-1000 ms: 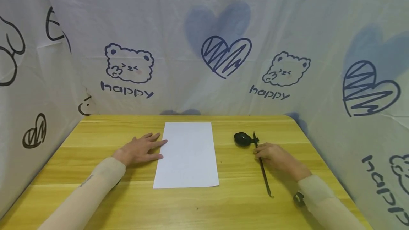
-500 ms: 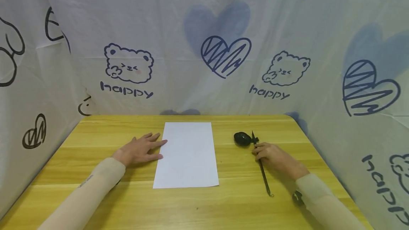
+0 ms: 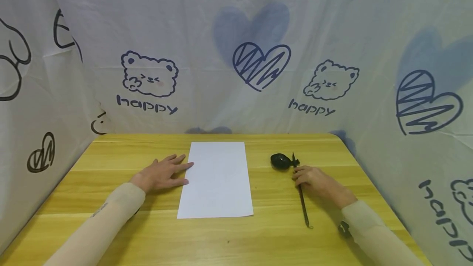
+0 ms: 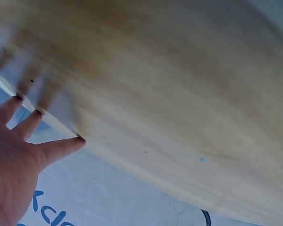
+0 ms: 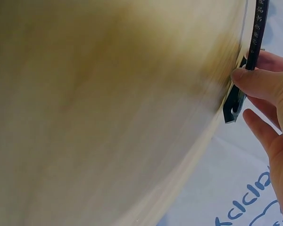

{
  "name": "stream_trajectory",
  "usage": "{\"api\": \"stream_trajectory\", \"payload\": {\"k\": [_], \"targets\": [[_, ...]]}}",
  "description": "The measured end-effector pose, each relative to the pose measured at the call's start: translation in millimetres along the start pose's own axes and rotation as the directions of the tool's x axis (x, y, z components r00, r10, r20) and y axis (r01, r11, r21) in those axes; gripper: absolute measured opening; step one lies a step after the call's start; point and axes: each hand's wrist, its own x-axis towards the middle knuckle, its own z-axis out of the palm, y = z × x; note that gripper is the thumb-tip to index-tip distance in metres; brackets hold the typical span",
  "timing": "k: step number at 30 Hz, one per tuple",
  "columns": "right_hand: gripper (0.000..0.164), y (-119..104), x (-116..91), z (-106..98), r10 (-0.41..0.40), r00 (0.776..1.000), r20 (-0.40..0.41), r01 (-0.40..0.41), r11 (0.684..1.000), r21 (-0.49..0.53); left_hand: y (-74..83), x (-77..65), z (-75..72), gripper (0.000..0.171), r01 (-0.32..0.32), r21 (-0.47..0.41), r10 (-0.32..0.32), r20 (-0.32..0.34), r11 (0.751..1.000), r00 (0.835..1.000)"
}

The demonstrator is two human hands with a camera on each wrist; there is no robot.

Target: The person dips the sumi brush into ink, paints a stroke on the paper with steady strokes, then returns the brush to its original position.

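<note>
My right hand (image 3: 315,182) pinches a dark calligraphy brush (image 3: 302,205) at the table's right side. The brush's pointed tip is turned to the far side, and a small loop hangs at its near end. Left of the tip sits a glossy black rounded dish (image 3: 280,161); the brush tip overlaps the small dark piece at its side, contact unclear. In the right wrist view, white characters run along the brush shaft (image 5: 258,28). My left hand (image 3: 162,174) lies with fingers spread, two fingertips on the left edge of a blank white sheet of paper (image 3: 218,184).
The yellow wood-grain table (image 3: 214,241) reaches a patterned white cloth (image 3: 207,93) at the back and both sides. Something dark (image 3: 344,228), likely the wrist camera, shows beneath the right sleeve.
The brush's near end has swung slightly left, and my right hand has shifted a little left. My left hand and the paper stay put.
</note>
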Motion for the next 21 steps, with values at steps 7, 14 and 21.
{"api": "stream_trajectory", "payload": {"k": [7,14,21], "targets": [[0.024,-1.2,2.6,-0.2,-0.035,0.999,-0.019,0.035,0.999,0.001,0.3,-1.0,-0.5,0.074,0.000,-0.003,0.000,-0.006,1.000,1.000],[0.027,-0.2,3.0,2.0,-0.074,0.995,-0.074,0.073,0.997,-0.016,1.2,-1.4,-1.1,0.073,0.002,-0.004,-0.002,-0.004,1.000,1.000],[0.031,-2.2,7.7,-5.2,-0.107,0.982,-0.156,0.109,0.994,0.003,2.9,-2.3,-3.3,0.073,0.003,-0.007,-0.003,-0.003,1.000,1.000]]}}
